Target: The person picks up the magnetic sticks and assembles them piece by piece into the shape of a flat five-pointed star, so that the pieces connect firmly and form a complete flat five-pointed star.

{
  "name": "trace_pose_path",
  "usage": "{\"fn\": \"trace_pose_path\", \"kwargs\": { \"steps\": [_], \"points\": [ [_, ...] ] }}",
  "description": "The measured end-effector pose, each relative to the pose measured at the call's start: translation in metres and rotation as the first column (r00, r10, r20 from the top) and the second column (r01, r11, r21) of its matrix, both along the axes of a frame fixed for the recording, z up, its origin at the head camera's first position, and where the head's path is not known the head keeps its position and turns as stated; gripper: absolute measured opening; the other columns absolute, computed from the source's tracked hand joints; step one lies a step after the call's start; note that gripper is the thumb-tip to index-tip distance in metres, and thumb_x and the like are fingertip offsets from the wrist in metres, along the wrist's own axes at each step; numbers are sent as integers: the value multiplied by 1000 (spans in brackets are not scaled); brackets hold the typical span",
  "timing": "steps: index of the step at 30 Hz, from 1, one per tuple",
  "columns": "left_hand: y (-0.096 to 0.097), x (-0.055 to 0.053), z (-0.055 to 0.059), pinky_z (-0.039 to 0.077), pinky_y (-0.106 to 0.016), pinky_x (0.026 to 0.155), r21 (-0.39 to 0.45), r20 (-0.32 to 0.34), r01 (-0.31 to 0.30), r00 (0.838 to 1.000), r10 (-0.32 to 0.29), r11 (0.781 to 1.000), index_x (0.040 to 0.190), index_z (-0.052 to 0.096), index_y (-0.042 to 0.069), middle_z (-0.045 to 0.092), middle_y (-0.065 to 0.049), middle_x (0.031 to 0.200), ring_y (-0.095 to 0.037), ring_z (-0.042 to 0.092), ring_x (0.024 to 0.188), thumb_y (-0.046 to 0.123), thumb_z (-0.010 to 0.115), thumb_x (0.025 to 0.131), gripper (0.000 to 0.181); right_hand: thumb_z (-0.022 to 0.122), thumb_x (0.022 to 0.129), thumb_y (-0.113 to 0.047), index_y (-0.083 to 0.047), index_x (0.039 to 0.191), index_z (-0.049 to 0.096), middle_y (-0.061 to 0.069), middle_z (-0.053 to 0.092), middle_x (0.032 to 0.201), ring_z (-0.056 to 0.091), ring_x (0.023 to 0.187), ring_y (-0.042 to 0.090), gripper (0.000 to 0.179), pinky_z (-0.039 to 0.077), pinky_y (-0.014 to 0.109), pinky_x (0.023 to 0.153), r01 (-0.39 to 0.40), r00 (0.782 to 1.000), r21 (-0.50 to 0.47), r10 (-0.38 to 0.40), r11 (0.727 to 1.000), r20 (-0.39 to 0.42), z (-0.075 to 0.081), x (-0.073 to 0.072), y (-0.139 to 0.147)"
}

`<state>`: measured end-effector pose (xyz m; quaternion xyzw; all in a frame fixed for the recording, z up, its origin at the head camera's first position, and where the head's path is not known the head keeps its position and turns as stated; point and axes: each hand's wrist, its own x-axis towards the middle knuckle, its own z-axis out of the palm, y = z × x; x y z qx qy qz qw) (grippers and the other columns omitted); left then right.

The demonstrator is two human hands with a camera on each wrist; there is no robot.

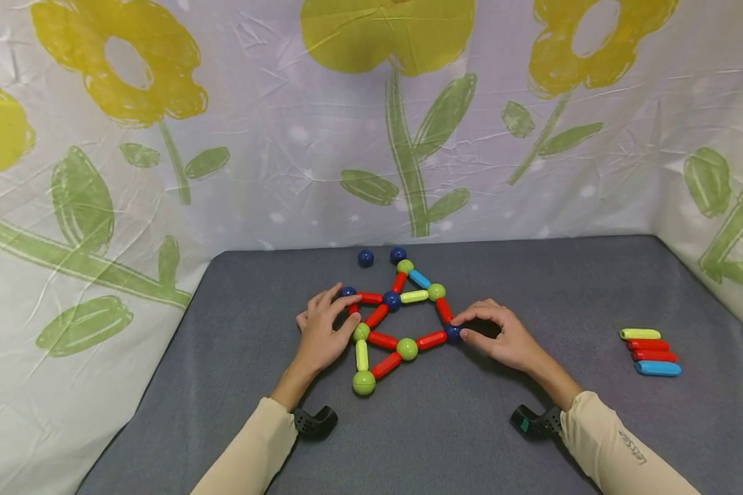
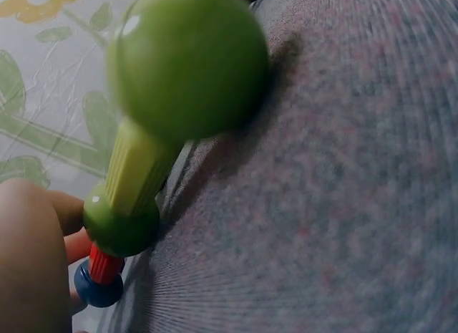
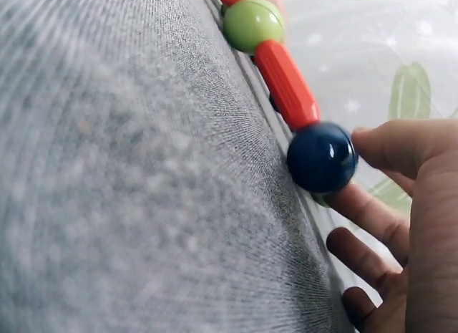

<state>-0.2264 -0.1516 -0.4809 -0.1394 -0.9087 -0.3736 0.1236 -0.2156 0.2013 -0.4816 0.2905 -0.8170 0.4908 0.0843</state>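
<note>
A flat frame of magnetic building rods and balls lies on the grey table. My left hand (image 1: 324,335) holds its left side. In the left wrist view, the thumb is at a green ball (image 2: 122,222), with fingers behind the red rod (image 2: 105,264) that leads to a blue ball (image 2: 99,284). At the frame's right corner my right hand (image 1: 501,335) pinches another blue ball (image 3: 322,158) between thumb and index finger. A red rod (image 3: 287,84) joins that ball to a green ball (image 1: 407,349). Nearest to me is a larger-looking green ball (image 1: 364,382).
Two loose blue balls, one on the left (image 1: 366,258) and one on the right (image 1: 398,255), sit at the table's back edge. Off to the right lie a yellow-green rod (image 1: 640,334), two red rods (image 1: 653,355) and a blue rod (image 1: 658,368). A flowered cloth (image 1: 272,172) hangs behind.
</note>
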Motion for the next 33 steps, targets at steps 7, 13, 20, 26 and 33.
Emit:
{"fn": "trace_pose_path", "kwargs": {
  "steps": [7, 13, 20, 26, 33],
  "points": [
    [0, 1, 1, 16, -64, 104, -76, 32, 105, 994, -103, 992, 142, 60, 25, 25, -17, 168, -42, 23, 153, 43, 64, 97, 49, 74, 91, -7, -14, 110, 76, 1, 72, 101, 62, 97, 16, 21, 45, 32, 92, 12, 998, 9, -13, 1000, 65, 2, 2, 0],
    [-1, 1, 2, 15, -65, 109, -106, 44, 174, 984, -170, 979, 136, 64, 25, 15, -12, 172, -42, 16, 156, 43, 68, 93, 47, 75, 91, -10, -16, 105, 75, 0, 71, 102, 62, 99, 16, 15, 44, 32, 94, 33, 994, 20, -35, 999, 106, 3, 3, -1],
    [-2, 0, 0, 13, -70, 111, -98, 19, 230, 973, -229, 968, 138, 63, 25, 19, -13, 171, -44, 13, 156, 46, 67, 93, 50, 74, 92, -12, -19, 104, 75, -1, 71, 105, 60, 102, 11, 14, 43, 33, 95, 35, 993, 39, -39, 999, 111, 3, 3, -1],
    [-4, 0, 0, 11, -75, 110, -91, -1, 290, 957, -291, 953, 140, 63, 27, 22, -14, 170, -50, 9, 155, 50, 69, 91, 55, 73, 94, -16, -21, 107, 75, 0, 71, 111, 60, 107, 16, 14, 43, 37, 96, 16, 988, 63, -26, 998, 153, 4, 1, 1],
    [-2, 0, -1, 9, -76, 110, -64, -17, 322, 946, -323, 945, 125, 73, 31, 24, -13, 169, -50, 5, 155, 44, 73, 91, 37, 71, 95, -13, -13, 120, 72, 6, 71, 119, 63, 105, 18, 26, 49, 32, 89, -15, 992, 75, 5, 997, 128, 11, 3, 9]
  ]
}}
